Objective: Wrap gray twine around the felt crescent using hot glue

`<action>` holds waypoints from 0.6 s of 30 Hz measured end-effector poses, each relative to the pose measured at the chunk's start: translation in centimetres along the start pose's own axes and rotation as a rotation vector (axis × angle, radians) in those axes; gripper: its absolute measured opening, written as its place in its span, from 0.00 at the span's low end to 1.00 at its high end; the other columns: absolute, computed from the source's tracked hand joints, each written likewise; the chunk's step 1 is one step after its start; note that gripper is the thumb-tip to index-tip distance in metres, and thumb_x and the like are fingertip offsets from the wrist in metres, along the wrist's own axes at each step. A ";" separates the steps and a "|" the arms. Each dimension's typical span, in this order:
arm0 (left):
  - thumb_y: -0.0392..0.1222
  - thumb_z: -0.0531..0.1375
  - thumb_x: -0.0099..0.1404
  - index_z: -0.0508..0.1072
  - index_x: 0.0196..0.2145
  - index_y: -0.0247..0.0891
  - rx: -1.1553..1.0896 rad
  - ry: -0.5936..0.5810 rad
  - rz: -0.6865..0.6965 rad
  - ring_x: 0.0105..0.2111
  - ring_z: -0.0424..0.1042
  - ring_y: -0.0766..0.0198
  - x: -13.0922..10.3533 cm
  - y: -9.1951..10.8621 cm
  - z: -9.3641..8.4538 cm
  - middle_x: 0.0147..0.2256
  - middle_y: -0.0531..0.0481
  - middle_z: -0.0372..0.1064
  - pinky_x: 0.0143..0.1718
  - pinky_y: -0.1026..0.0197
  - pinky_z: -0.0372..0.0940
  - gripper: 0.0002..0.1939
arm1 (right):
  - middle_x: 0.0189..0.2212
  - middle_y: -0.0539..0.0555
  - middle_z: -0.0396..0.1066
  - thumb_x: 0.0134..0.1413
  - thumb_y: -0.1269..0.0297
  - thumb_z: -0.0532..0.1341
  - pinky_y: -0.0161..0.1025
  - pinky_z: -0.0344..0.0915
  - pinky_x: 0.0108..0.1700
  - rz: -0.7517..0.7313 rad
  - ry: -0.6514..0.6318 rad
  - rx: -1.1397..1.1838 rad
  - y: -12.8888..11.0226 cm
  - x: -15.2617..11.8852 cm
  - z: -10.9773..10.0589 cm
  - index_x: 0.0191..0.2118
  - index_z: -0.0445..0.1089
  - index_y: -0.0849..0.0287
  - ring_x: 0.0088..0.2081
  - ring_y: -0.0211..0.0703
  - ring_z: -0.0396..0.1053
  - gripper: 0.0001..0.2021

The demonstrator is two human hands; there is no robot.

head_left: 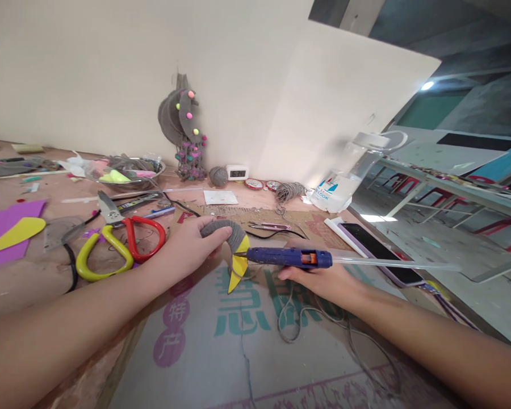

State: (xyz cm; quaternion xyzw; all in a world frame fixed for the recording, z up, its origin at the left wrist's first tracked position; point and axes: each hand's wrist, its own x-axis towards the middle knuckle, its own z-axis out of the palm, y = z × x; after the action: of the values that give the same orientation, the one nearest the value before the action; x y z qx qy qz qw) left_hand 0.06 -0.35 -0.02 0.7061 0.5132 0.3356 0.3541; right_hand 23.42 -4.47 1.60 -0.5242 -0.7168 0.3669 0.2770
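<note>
My left hand (pixel 198 245) is closed on a curved crescent (pixel 234 232), wrapped in grey yarn with a bare yellow tip pointing down. In my right hand (pixel 319 278) is a blue hot glue gun (pixel 285 257), a clear glue stick (pixel 392 261) jutting from its back. The gun's nozzle touches or nearly touches the yellow part, just below the wrapped yarn. A loose grey yarn strand (pixel 292 338) trails below my right hand over a printed cardboard sheet (pixel 204 363). My right fingers are partly hidden behind the gun.
Scissors (pixel 128 241) with red and yellow handles lie left, beside purple sheet (pixel 8 238). Behind stand a metal bowl (pixel 132 180), a yarn ball (pixel 218 176), a small clock (pixel 237 172) and a yarn-wrapped hanging decoration (pixel 183 128). A clear bottle (pixel 344 173) and phone (pixel 378 250) are right.
</note>
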 end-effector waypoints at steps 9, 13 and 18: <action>0.55 0.53 0.57 0.66 0.25 0.39 -0.080 -0.016 -0.030 0.18 0.60 0.67 -0.1 0.1 0.0 0.17 0.56 0.62 0.20 0.66 0.52 0.16 | 0.21 0.47 0.62 0.44 0.53 0.63 0.32 0.57 0.25 -0.048 0.042 -0.112 0.6 -0.1 -0.2 0.24 0.63 0.58 0.24 0.36 0.61 0.13; 0.55 0.53 0.57 0.68 0.27 0.39 -0.108 -0.024 -0.049 0.18 0.60 0.67 0.0 0.1 0.0 0.17 0.57 0.61 0.20 0.66 0.51 0.16 | 0.21 0.47 0.63 0.44 0.54 0.63 0.33 0.59 0.25 -0.058 0.052 -0.104 0.3 -0.1 -0.2 0.23 0.63 0.58 0.24 0.36 0.62 0.13; 0.57 0.53 0.57 0.67 0.27 0.40 -0.110 -0.026 -0.056 0.18 0.59 0.68 0.0 0.0 0.1 0.17 0.57 0.61 0.19 0.66 0.51 0.17 | 0.22 0.48 0.65 0.43 0.52 0.63 0.34 0.61 0.26 -0.028 0.095 -0.112 0.7 0.0 -0.2 0.24 0.64 0.57 0.26 0.39 0.65 0.13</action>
State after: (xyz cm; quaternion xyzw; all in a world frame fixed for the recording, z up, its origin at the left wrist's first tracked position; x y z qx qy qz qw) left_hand 0.18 -0.37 -0.06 0.6754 0.5087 0.3440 0.4084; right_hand 23.93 -4.29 1.14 -0.5455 -0.7296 0.2968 0.2861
